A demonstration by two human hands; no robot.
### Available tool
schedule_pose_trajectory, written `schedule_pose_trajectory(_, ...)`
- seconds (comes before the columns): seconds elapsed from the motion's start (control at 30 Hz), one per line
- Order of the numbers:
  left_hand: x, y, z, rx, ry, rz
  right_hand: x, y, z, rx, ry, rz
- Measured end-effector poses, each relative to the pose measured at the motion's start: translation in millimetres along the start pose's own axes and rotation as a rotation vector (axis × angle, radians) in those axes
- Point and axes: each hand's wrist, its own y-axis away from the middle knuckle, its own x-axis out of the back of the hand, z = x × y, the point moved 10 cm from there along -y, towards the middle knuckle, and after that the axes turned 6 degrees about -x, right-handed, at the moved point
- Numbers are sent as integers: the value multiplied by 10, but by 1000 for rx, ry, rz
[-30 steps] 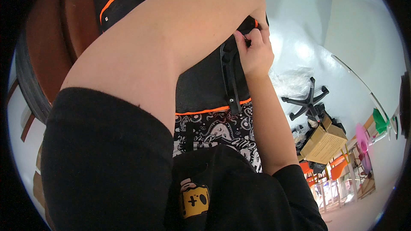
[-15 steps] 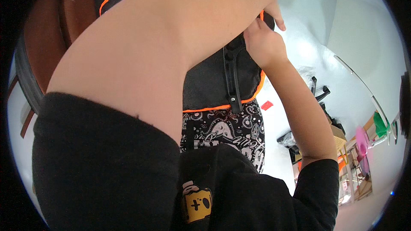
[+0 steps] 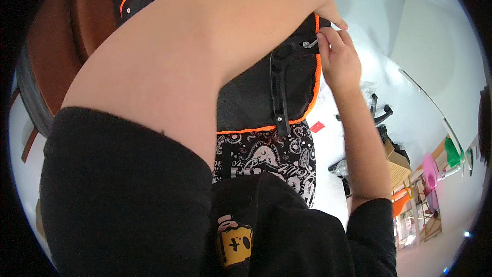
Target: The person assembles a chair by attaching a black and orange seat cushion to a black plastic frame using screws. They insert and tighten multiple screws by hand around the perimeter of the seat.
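A black padded chair part (image 3: 246,103) with orange edging lies before me, with a slotted black plastic bracket (image 3: 278,84) against it. A silver bolt shows at the bracket's near end. My right hand (image 3: 340,64) is closed, its thumb and fingers pinching a thin bent metal rod like a hex key (image 3: 312,44). The rod's tip reaches a hole at the bracket's far end. My left arm crosses over the padded part. My left hand (image 3: 330,11) is at its far right edge with one digit stretched out; the other fingers are hidden.
Dark brown wooden furniture (image 3: 48,56) stands at the left. On the pale floor at the right lie a small red packet (image 3: 318,126), black parts (image 3: 382,113) with clear plastic wrap, and a cardboard box (image 3: 397,166). Pink and green objects stand further right.
My right hand has moved right and turned outward, uncovering the metal rod and the bracket's far end. The left hand has shifted slightly to the right.
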Motion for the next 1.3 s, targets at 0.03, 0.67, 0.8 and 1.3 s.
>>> schedule_pose_trajectory(0.03,10,3,-16,3,11,16,20,-22,-88,136,105,-28)
schedule_pose_trajectory(0.67,-1264,1579,833,549,541,766,-511,490,51,-440,-36,-38)
schedule_pose_trajectory(0.8,-1280,1588,793,533,587,783,-556,508,95,-567,-165,-176)
schedule_pose_trajectory(1.3,-1480,1715,731,557,516,854,-451,494,-1001,1240,520,-483)
